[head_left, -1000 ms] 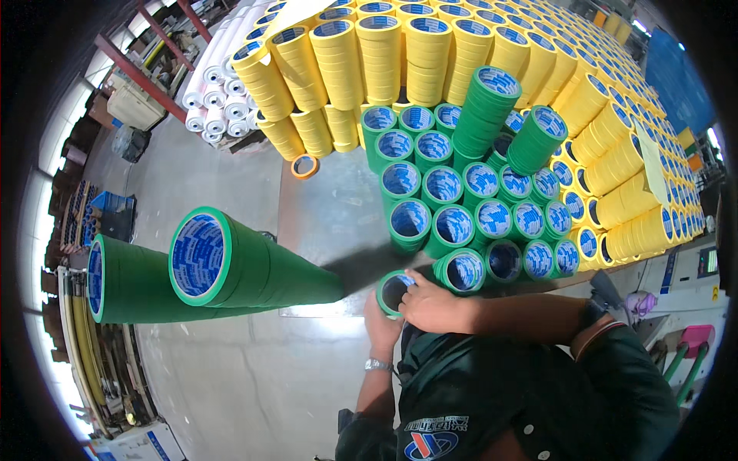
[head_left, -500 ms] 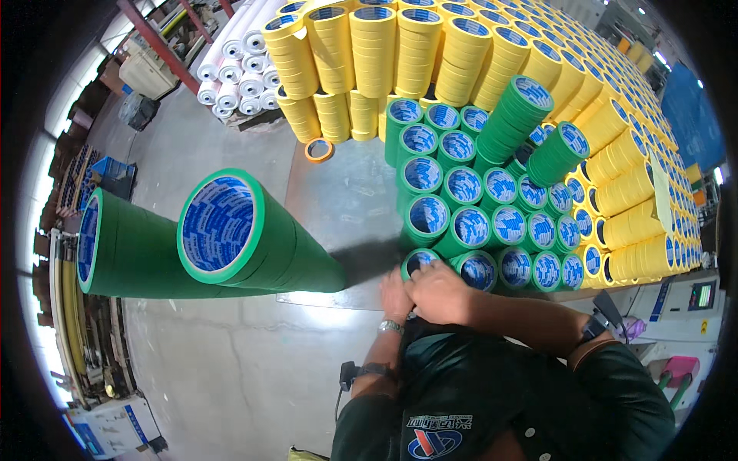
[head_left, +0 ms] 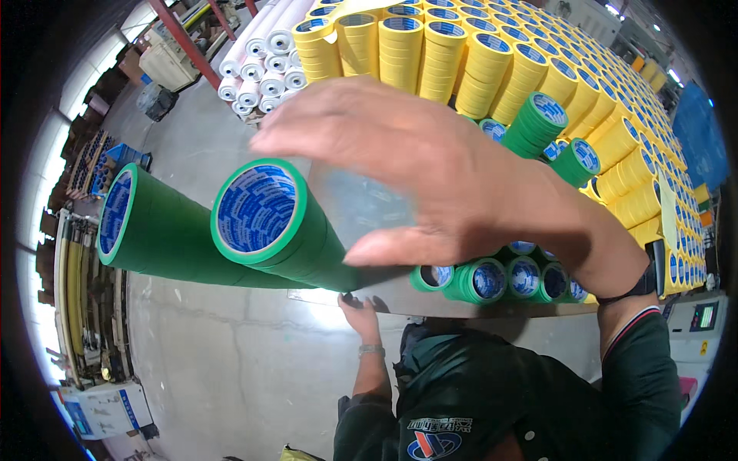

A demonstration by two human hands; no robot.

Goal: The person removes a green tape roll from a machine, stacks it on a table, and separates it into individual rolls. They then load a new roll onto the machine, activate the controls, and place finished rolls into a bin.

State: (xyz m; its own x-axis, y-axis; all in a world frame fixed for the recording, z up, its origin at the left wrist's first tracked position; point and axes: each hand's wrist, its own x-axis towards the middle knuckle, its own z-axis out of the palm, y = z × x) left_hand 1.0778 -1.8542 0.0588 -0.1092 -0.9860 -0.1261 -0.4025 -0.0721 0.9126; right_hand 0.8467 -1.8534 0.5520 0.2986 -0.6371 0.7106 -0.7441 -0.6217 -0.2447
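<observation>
My right hand (head_left: 415, 165) is raised large in the middle of the view. Its thumb and fingers are spread apart, and it holds nothing. Just left of it stands a tall stack of green tape rolls (head_left: 296, 257) with blue-printed cores. A second green tape stack (head_left: 161, 238) stands further left. Low down, my left hand (head_left: 358, 319) reaches up near the foot of the nearer stack. Its thumb and fingers look apart, with a small dark spot at the fingertips; contact with the stack is unclear. Shorter green tape rolls (head_left: 478, 282) sit under my right forearm, which hides most of them.
Many yellow tape stacks (head_left: 400, 58) fill the back and right. Two taller green columns (head_left: 536, 127) rise among the packed rolls. White film rolls (head_left: 269, 65) are piled at the back left. A metal table (head_left: 461, 310) carries the tapes, and a machine (head_left: 696, 319) stands at right.
Both hands have left the front green roll. My right hand rose up and left toward the tall green stack, opening. My left hand moved left and down. The view has shifted slightly.
</observation>
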